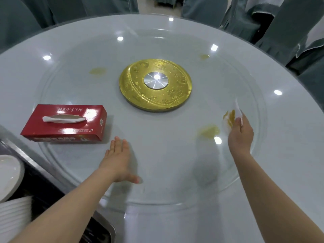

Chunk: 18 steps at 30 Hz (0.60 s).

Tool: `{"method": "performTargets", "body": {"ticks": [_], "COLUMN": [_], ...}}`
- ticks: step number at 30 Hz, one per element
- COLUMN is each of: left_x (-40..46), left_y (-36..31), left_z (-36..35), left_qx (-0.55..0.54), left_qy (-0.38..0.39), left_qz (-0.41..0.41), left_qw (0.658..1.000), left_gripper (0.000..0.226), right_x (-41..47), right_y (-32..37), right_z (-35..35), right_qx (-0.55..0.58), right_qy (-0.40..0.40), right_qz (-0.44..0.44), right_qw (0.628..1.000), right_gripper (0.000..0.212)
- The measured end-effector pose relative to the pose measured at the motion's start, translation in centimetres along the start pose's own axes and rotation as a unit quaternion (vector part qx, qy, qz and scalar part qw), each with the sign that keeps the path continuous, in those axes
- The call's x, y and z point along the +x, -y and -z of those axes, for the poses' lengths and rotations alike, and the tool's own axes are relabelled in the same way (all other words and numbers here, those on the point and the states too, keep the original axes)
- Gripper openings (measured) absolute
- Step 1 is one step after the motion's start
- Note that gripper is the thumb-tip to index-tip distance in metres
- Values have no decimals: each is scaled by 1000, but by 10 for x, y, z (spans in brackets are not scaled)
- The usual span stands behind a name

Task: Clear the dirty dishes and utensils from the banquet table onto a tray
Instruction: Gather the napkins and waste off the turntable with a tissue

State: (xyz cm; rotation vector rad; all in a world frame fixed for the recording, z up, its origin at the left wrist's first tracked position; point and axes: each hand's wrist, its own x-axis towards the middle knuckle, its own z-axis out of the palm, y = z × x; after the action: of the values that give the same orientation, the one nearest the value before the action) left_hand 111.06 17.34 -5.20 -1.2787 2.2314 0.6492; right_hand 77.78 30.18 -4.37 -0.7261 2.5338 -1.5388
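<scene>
Tissue (235,118), crumpled, yellow-stained, gripped by right hand (241,135).

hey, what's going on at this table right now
A person is wiping yellow spills off the round glass turntable. The right hand grips a stained white tissue beside a yellow smear; the left hand rests flat on the glass. A red tissue box sits on it; stacked white plates wait at left.

Both bare arms reach forward. Left hand (117,160) flat, palm down, fingers straight, thumb splayed. Right hand (240,133) farther out, fingers curled, pinching tissue (231,118).
</scene>
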Motion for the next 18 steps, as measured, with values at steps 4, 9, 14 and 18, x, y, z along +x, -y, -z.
{"method": "performTargets", "body": {"ticks": [4, 9, 14, 18], "left_x": [2, 6, 8, 9], "left_y": [14, 28, 37, 43], "left_z": [5, 9, 10, 13], "left_qx": [5, 17, 20, 28], "left_qy": [4, 17, 21, 19], "left_qz": [-10, -19, -24, -27], "left_qw": [1000, 1000, 999, 999], "left_gripper": [150, 148, 148, 148], "right_x": [9, -5, -36, -47], "right_y": [-21, -25, -25, -22], "right_z": [-22, -51, -66, -67], "right_qx": [-150, -249, -307, -326], "right_qy": [160, 307, 308, 322], "right_qz": [42, 109, 170, 172], "right_qw": [975, 912, 884, 872], "right_gripper": [41, 42, 44, 45]}}
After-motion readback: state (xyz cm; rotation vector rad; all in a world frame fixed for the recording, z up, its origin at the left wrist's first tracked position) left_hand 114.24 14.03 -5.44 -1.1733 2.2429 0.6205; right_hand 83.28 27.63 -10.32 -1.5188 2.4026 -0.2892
